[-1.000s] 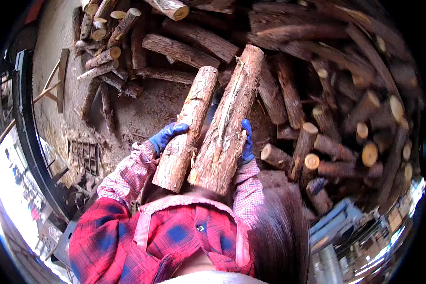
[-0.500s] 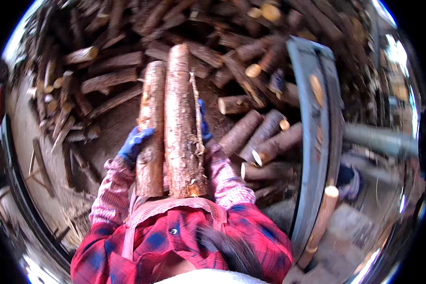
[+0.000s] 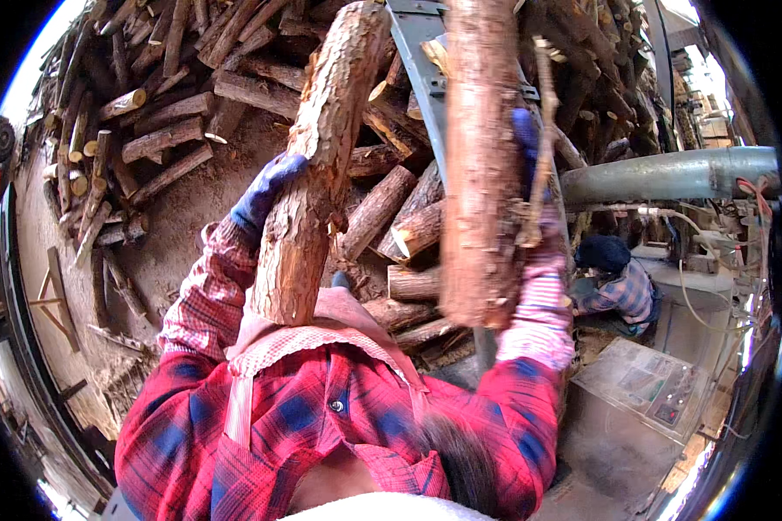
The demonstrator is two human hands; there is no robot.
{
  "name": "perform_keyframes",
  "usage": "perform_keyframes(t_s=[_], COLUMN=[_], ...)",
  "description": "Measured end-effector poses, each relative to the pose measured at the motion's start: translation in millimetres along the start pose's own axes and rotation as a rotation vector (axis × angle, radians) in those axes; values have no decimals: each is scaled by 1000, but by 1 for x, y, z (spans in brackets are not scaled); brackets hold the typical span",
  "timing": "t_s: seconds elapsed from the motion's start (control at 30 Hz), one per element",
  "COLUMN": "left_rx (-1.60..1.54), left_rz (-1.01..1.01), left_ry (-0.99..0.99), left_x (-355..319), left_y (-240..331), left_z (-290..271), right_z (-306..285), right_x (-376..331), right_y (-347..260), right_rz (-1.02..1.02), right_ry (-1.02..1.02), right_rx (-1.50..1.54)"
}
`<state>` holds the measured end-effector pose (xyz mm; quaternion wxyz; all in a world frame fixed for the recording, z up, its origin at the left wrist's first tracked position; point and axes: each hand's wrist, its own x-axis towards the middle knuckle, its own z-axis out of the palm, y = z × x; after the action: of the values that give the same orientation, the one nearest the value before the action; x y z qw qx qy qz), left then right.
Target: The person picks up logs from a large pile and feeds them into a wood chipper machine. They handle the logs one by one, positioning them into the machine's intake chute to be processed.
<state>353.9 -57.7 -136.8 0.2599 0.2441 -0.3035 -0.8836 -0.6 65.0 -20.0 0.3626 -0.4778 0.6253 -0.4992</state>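
Observation:
In blue gloves, each of my hands holds a thick, bark-covered log. My left hand (image 3: 269, 187) is closed round the outer side of the left log (image 3: 317, 161), whose lower end is close to my pink apron; the log tilts to the right at its far end. My right hand (image 3: 526, 139), partly hidden, grips the far side of the right log (image 3: 480, 174), which looks blurred. A thin strip of wood or bark (image 3: 543, 148) sticks out beside that log. Under and between the logs runs a blue-grey metal beam (image 3: 419, 74).
A large heap of logs (image 3: 169, 108) fills the far side, with more logs (image 3: 378, 208) by the beam. To the right are a thick grey-green pipe (image 3: 669, 176), a crouching person in a checked shirt (image 3: 621, 291) and a metal control box (image 3: 643, 391). A wooden frame (image 3: 56, 300) lies left.
Both logs have swung right and the gap between them has widened. The right log is now over the metal beam. My view has turned right, showing the crouching person and pipe more fully.

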Motion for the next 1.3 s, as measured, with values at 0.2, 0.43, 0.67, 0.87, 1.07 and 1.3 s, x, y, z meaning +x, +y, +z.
perform_keyframes(t_s=[0.2, 0.43, 0.67, 0.87, 1.07, 1.3], left_rx=[147, 267, 294, 373, 922, 334], left_rz=[57, 128, 176, 228, 355, 189], left_ry=[-1, 113, -15, -36, 88, -109], left_x=[3, -8, 1, 8, -2, 4], left_y=[-3, -2, 8, 19, 46, 113], left_z=[-10, 0, 3, -2, -30, -72], right_z=[-82, -116, -119, 131, 254, 262], right_x=[20, -6, 10, 8, 49, 72], right_y=[-29, 133, 70, 25, 62, 31], right_rz=[-20, 41, -193, -94, 192, 196], right_ry=[-88, -5, 228, -216, 36, -105], right_rx=[-534, -860, -513, 44, 727, 803])
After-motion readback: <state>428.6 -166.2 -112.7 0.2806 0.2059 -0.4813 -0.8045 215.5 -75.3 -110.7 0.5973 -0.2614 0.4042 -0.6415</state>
